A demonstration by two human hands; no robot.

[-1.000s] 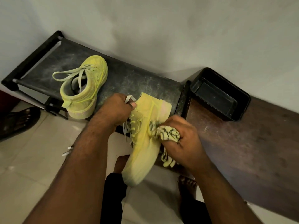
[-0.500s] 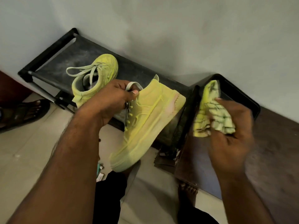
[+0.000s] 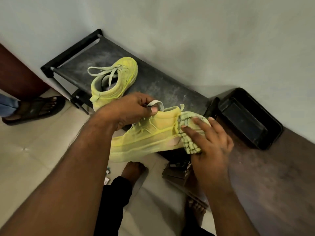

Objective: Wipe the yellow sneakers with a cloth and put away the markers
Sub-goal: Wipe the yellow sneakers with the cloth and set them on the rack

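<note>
Above rack (image 3: pixel 153 82), cloth (image 3: pixel 189 133) presses sneaker (image 3: pixel 150 138).

1. The right hand (image 3: pixel 208 142) covers much of the cloth (image 3: pixel 189 133), and the cloth hides the heel of the held sneaker (image 3: pixel 150 140).
2. The left hand (image 3: pixel 129 109) hides the opening and most of the laces of that sneaker.
3. The left forearm blocks the lower rear of the second sneaker (image 3: pixel 114 82) on the shoe rack (image 3: pixel 153 82).
4. Small objects on the floor beside the bare foot (image 3: pixel 133 169) are too small and blurred to identify.
5. A dark stack (image 3: pixel 175 171) under the right wrist is partly hidden, and what it is cannot be told.
6. A sandalled foot (image 3: pixel 37 108) is cut off by the left edge.
7. Both forearms run out of the bottom edge.
</note>
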